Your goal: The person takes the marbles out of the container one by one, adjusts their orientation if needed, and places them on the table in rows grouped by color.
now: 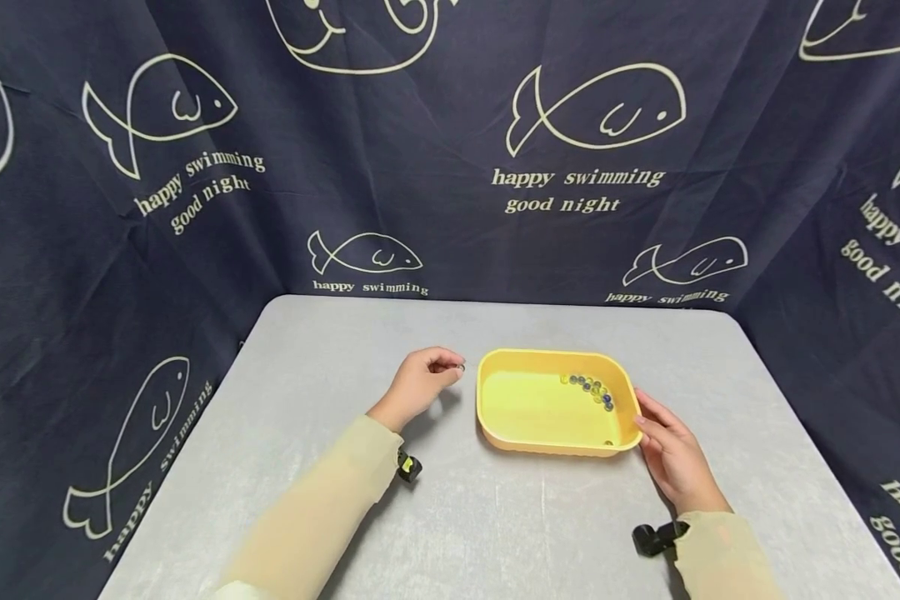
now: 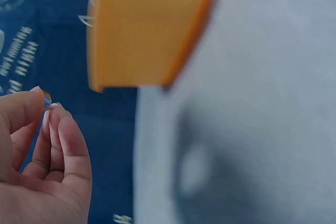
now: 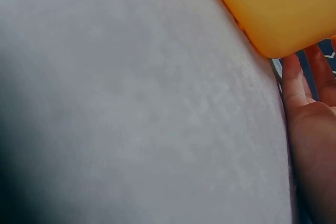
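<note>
In the head view my left hand (image 1: 423, 379) is raised just left of a yellow tub (image 1: 532, 442), pinching a small glass marble (image 1: 461, 367) between thumb and fingertips. The left wrist view shows a bluish glint of this marble (image 2: 48, 100), mostly covered by the fingers. My right hand (image 1: 673, 457) grips the tub's right end, thumb at the rim and fingers along the outer wall. Several blue and yellow marbles (image 1: 597, 392) lie in an arc along the tub's far right inside wall. A single marble (image 1: 608, 443) sits at its near right corner.
A light grey table (image 1: 450, 517) carries the tub. Dark blue curtain (image 1: 450, 150) with fish drawings hangs behind the table and along both sides. Each wrist wears a black camera, such as the right one (image 1: 656, 539).
</note>
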Demonstrator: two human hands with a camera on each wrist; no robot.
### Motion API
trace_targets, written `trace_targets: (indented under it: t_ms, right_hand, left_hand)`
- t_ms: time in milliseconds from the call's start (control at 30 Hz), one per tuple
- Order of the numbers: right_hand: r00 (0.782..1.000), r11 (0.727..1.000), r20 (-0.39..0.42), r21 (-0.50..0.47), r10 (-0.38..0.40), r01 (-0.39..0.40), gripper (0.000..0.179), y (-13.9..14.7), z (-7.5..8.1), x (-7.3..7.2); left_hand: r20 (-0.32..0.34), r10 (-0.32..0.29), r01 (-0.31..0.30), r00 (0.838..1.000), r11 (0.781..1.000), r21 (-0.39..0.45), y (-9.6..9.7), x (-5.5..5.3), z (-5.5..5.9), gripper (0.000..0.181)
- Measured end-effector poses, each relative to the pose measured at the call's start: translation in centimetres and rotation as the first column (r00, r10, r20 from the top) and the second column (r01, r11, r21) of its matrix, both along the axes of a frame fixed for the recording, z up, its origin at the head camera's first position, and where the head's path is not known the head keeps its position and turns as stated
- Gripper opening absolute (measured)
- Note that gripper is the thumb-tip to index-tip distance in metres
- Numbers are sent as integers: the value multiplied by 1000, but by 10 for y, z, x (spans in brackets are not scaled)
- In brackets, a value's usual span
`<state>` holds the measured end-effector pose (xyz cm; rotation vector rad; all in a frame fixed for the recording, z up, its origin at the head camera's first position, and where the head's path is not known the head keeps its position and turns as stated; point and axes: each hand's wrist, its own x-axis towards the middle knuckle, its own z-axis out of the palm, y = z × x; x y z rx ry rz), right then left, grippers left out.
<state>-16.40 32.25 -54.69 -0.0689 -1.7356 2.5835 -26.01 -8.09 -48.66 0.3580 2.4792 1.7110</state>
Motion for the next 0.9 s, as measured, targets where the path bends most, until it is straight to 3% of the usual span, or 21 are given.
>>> trace_targets:
  t_ms: [167,433,533,700,900]
  right_hand:
    - [1000,1000,2,2,-4,4,48,0,0,-1]
    - [1000,1000,5,8,-3,3,50,-2,1,-1]
    - [1000,1000,15,20,-6,5,51,-2,1,-1]
    - [1000,1000,19,27,-13,13,50,-2,2,-1]
    - [1000,1000,12,4,-3,3,50,0,3,0]
  left_hand:
    - [63,17,-17,998,1000,-4,2,-9,-19,22]
    - [117,32,-34,993,999,15,2,-15,-41,15]
    - [114,29,-30,993,999,11,1,-16,-45,13]
    - [85,11,-4,996,996,-89,0,-18,-51,10]
    - [84,30,-17,996,988,-152,0,-21,-53,10]
